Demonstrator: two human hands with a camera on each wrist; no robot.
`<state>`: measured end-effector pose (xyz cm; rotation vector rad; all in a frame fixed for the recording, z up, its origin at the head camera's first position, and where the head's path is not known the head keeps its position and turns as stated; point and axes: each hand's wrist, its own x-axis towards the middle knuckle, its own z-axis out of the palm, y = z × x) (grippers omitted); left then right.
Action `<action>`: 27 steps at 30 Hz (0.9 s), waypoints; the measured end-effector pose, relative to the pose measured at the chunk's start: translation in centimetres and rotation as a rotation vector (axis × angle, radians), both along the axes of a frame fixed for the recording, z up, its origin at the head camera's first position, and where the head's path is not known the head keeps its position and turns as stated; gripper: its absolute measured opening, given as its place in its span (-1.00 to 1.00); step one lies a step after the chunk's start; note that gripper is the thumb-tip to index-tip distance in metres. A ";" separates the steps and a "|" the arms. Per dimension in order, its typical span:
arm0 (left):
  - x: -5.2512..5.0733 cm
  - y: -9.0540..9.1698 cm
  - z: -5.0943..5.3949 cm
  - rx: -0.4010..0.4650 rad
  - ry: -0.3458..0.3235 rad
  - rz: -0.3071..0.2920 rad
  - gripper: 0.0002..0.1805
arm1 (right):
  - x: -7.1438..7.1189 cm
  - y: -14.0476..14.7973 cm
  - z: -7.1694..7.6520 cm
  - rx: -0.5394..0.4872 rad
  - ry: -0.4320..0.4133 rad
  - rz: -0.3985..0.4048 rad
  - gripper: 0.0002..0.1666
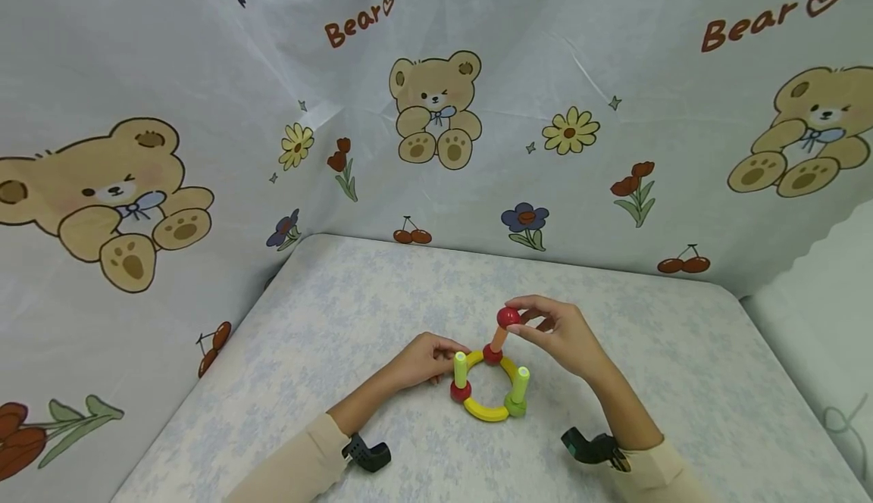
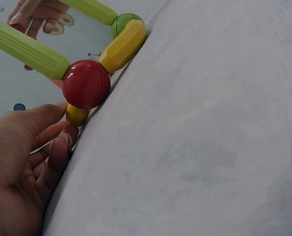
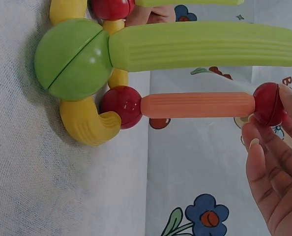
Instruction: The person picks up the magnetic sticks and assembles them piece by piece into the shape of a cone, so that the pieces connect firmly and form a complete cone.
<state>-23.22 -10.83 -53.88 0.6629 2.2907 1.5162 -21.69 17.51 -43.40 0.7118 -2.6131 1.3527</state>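
Note:
A ring of yellow curved rods (image 1: 486, 411) joined by two red balls and a green ball (image 3: 72, 59) lies on the table. Light green rods (image 1: 460, 370) rise from one red ball (image 2: 86, 84) and from the green ball. At the ring's far side an orange rod (image 3: 197, 105) stands on the other red ball (image 3: 121, 107), topped by a further red ball (image 1: 508, 317). My right hand (image 1: 562, 334) pinches that top ball between thumb and fingers. At the ring's left, my left hand (image 1: 417, 359) pinches a yellow curved rod (image 2: 77, 114), its fingers low against the tabletop.
The table (image 1: 327, 298) has a pale blue floral cover. Behind and to the left hangs a curtain (image 1: 505, 48) printed with bears and flowers. Black wrist devices (image 1: 368, 454) sit on both forearms. A thin cable (image 1: 846, 420) hangs at the far right.

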 end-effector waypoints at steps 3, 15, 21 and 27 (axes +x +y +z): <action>-0.3 -0.3 0.1 0.011 0.005 -0.014 -0.73 | 0.1 0.0 0.0 0.009 -0.006 0.003 -0.61; -1.7 -3.0 2.5 -0.008 0.034 -0.107 -0.77 | 0.0 0.0 0.1 0.020 -0.019 0.025 -0.54; -1.5 -3.2 4.2 0.039 0.066 -0.294 -0.69 | 0.0 0.0 0.2 0.019 -0.035 0.018 -0.59; -0.6 -1.9 4.2 0.154 0.064 -0.371 -0.71 | 0.1 0.1 0.2 0.015 -0.049 0.052 -0.60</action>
